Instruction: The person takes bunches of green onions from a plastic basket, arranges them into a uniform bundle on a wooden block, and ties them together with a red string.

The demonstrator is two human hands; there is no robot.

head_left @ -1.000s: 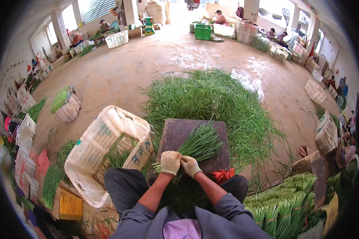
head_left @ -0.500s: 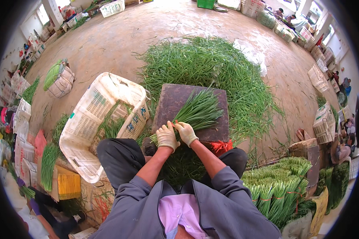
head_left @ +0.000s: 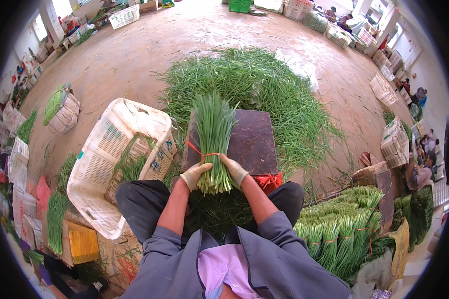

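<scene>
head view: i hold a bundle of green chives (head_left: 213, 137) between both gloved hands, over the near edge of the dark board (head_left: 252, 142) in front of my knees. my left hand (head_left: 193, 175) is curled against the bundle's left side near the cut ends, at about 8 o'clock from the bundle's middle; my right hand (head_left: 234, 170) is curled against the right side, at about 5 o'clock. both hands are closed around the stalks, fingers wrapped and not spread, and they sit level with each other, so neither is clearly nearer.

the bundle's long axis runs from 6 o'clock to 12 o'clock, almost straight away from me: cut ends low between my palms, leaf tips fanning out toward the big loose heap of chives (head_left: 264, 92) on the floor beyond the board. a red tie (head_left: 200, 152) crosses the stalks just above my hands, with one end sticking out toward 10 o'clock.

at 9 o'clock from my hands a white plastic basket (head_left: 105, 169) lies tipped on its side with a few chives in it. at 4 o'clock, tied bundles (head_left: 339, 229) are stacked by my right leg. a bunch of red ties (head_left: 269, 180) lies just beside my right wrist, at the board's near corner.
</scene>
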